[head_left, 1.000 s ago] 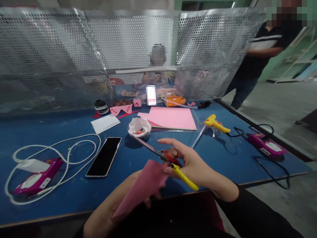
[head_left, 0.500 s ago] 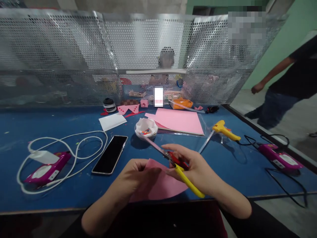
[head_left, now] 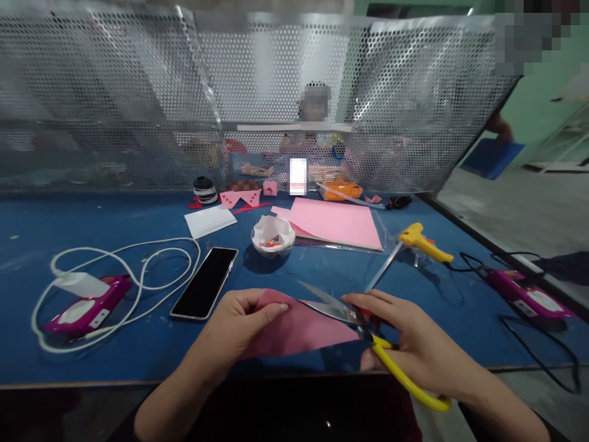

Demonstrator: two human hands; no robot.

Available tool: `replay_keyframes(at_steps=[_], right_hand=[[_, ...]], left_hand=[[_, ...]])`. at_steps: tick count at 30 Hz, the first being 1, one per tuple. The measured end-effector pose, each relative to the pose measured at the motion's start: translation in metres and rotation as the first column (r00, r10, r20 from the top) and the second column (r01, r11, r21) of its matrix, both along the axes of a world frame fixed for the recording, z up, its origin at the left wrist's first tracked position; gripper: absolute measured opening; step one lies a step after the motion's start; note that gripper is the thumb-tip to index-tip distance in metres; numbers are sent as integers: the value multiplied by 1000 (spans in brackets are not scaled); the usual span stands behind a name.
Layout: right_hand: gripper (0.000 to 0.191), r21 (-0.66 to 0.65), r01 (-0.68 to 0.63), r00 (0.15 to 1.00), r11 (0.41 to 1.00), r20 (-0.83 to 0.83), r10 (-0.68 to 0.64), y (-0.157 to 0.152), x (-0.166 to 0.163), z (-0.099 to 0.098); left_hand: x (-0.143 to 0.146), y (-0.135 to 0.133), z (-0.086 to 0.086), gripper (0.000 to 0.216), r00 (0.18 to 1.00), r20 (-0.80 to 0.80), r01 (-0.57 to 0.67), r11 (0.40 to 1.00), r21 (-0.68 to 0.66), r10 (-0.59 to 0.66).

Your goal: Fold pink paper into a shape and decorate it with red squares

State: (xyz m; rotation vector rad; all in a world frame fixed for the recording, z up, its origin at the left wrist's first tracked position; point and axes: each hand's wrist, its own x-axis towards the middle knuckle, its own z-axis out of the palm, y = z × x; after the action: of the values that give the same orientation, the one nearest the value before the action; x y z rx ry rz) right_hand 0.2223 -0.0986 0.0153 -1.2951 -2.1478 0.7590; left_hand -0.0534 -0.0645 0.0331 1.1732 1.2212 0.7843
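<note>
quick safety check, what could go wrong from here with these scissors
The scissors in the right hand are open and point roughly towards the left hand, so a slip might nick it. The pink sheet, pinched at one end, has a free narrow tip, so it could bend and any cut might stray. The bowl stands just beyond the blades; a bump might spill its coloured bits.

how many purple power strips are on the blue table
2: one glossy purple plastic power strip at left, with a white plastic adapter on it; a second purple power strip at right, past the yellow glue gun. No others show.
</note>
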Motion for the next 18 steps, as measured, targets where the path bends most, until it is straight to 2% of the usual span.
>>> replay_keyframes(at_steps=[4, 9, 12, 18], right_hand=[[61, 55, -9, 999, 998, 51, 6, -2, -2, -1], [67, 90, -27, 997, 996, 79, 20, -6, -9, 3], [68, 76, -26, 994, 997, 105, 18, -9, -12, 2], [67, 58, -12, 994, 998, 112, 5, -11, -14, -3]], left_hand=[[-1, -1, 0, 22, 999, -19, 42, 999, -23, -43], [1, -4, 0, 23, 988, 132, 93, 990, -103, -79], [4, -6, 0, 20, 987, 148, 79, 986, -149, -57], [6, -7, -6, 23, 993, 116, 39, 993, -113, -26]])
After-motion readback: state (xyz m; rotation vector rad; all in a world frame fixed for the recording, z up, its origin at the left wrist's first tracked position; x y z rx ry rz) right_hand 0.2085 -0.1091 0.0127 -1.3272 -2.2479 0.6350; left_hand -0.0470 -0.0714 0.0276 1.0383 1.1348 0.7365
